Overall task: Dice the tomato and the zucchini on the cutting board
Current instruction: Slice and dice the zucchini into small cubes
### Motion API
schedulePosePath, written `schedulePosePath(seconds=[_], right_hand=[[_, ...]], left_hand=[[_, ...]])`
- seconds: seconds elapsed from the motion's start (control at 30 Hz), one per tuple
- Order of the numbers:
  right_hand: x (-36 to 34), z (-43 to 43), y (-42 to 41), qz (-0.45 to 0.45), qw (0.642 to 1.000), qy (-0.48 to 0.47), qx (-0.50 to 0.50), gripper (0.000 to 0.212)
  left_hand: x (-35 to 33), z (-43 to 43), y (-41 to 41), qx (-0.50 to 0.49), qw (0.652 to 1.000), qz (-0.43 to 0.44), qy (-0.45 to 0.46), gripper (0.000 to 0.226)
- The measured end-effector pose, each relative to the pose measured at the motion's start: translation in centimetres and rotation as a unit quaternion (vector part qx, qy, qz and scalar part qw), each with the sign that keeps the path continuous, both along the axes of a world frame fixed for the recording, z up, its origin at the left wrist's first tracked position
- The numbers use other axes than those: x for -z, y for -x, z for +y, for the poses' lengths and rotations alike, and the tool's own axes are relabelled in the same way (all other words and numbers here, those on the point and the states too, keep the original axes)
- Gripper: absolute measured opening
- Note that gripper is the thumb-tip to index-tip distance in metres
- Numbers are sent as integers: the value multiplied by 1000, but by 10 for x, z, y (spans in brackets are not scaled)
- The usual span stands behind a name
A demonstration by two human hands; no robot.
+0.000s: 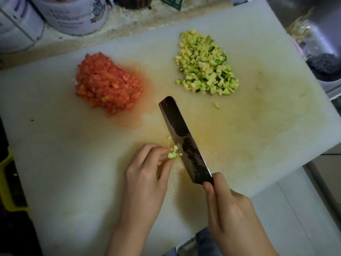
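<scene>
A big white cutting board [73, 145] fills the view. A heap of diced tomato [107, 82] lies at its back left in a pool of juice. Diced zucchini [204, 65] is piled at the back right, with one stray cube [216, 105] in front of it. My right hand [228, 209] grips the handle of a dark cleaver [182, 141], blade down on the board near the front centre. My left hand [145, 178] pinches a small zucchini piece [172, 154] right against the blade's left side.
White tins [73, 13] and a green carton [173, 1] stand behind the board. A steel sink [313, 24] with a dark scrubber [323, 63] lies to the right. A yellow-green object [5, 182] sits at the left edge.
</scene>
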State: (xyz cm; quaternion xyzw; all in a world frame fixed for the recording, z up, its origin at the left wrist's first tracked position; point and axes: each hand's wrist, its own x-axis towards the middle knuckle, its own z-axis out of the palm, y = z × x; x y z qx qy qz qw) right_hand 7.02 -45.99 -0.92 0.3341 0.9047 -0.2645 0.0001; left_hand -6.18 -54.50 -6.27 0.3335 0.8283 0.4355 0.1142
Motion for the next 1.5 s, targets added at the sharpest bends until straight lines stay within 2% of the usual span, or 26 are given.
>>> schedulePosePath(seconds=[0.17, 0.33, 0.53, 0.73, 0.8, 0.93, 1.07, 1.3, 1.4, 1.5], right_hand=[[4, 6, 20, -13, 1000, 15, 1, 19], [-5, 19, 19, 57, 993, 103, 23, 22], [-11, 25, -15, 43, 988, 132, 60, 28], [-18, 28, -27, 44, 990, 133, 37, 21], [-19, 27, -29, 41, 988, 149, 25, 16], [-13, 24, -26, 42, 987, 143, -55, 19], [-6, 34, -15, 23, 986, 101, -128, 19], [-3, 99, 6, 1, 984, 52, -172, 16], [-4, 133, 18, 0, 980, 38, -196, 18], [-2, 169, 32, 4, 978, 36, -207, 18]], left_hand=[[-1, 2, 1, -14, 1000, -16, -3, 15], [-5, 4, -2, -34, 999, -23, 15, 22], [-14, 25, 3, -93, 991, -85, 51, 53], [-16, 38, 16, -71, 988, -132, 32, 33], [-16, 28, 22, -109, 987, -113, 17, 30], [-19, 2, 27, -194, 976, -96, 0, 28], [-18, -19, 25, -232, 967, -100, 24, 23], [-29, -13, 17, -237, 961, -123, 73, 18], [-29, 3, 10, -242, 959, -99, 106, 20], [-29, 20, 2, -252, 949, -70, 177, 25]])
